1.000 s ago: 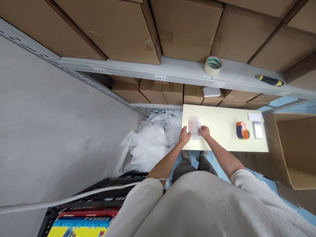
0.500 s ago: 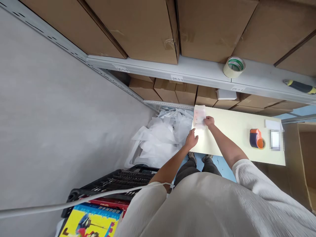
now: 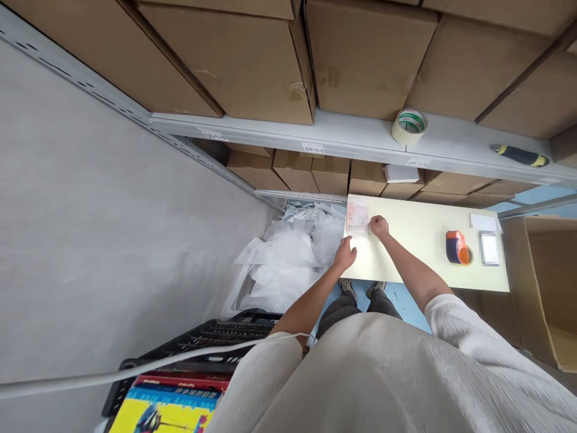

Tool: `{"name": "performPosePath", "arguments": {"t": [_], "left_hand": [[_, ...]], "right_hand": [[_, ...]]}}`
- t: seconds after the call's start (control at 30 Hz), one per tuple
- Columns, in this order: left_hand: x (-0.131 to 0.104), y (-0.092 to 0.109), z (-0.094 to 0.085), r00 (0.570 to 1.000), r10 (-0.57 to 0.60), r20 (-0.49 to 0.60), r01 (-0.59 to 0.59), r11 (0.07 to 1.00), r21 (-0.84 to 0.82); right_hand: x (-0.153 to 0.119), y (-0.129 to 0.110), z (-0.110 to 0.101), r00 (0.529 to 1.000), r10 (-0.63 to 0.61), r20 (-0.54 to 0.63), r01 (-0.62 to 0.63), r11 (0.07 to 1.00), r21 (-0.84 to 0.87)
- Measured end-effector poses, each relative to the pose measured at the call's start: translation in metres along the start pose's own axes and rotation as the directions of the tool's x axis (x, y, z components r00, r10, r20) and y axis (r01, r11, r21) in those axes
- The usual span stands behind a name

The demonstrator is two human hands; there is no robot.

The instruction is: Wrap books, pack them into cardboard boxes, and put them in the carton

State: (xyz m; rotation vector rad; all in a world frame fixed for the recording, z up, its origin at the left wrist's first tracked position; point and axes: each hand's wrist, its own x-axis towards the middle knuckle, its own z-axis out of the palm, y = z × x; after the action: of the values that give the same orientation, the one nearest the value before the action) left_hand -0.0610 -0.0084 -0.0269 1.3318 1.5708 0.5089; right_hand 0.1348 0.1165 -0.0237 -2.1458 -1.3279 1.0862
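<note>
- Tape roll (image 3: pixel 399 133) and black-and-yellow tool (image 3: pixel 520 155) lay on the shelf (image 3: pixel 351 131)
- White box (image 3: pixel 402 175) sat on brown cartons (image 3: pixel 331 175) below
- White sheets (image 3: pixel 286 261) lay heaped near the wall (image 3: pixel 112 228)
- Yellow-and-blue book (image 3: pixel 171 410) lay near the crate (image 3: pixel 216 337)
- Open carton (image 3: pixel 523 270) stood beside the counter (image 3: pixel 417 240)

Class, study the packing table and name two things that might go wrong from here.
The clear packet lies at the end of the table beside the heap of white sheets, so a nudge from the hands might tip it off. The tape roll sits near the shelf's front edge; a bump could knock it down.
</note>
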Motion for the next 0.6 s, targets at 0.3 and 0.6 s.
{"name": "performPosePath", "arguments": {"t": [0.3, 0.6], "left_hand": [[-0.005, 0.052, 0.02, 0.991, 0.136, 0.013, -0.137, 0.985, 0.102], [-0.018, 0.116, 0.067, 0.976, 0.214, 0.045, -0.219, 0.965, 0.147]], "right_hand": [[-0.085, 0.048, -0.076, 1.0, 0.016, -0.014, -0.016, 1.0, 0.026], [-0.124, 0.107, -0.163, 0.999, -0.019, -0.034, 0.022, 0.996, 0.088]]}}
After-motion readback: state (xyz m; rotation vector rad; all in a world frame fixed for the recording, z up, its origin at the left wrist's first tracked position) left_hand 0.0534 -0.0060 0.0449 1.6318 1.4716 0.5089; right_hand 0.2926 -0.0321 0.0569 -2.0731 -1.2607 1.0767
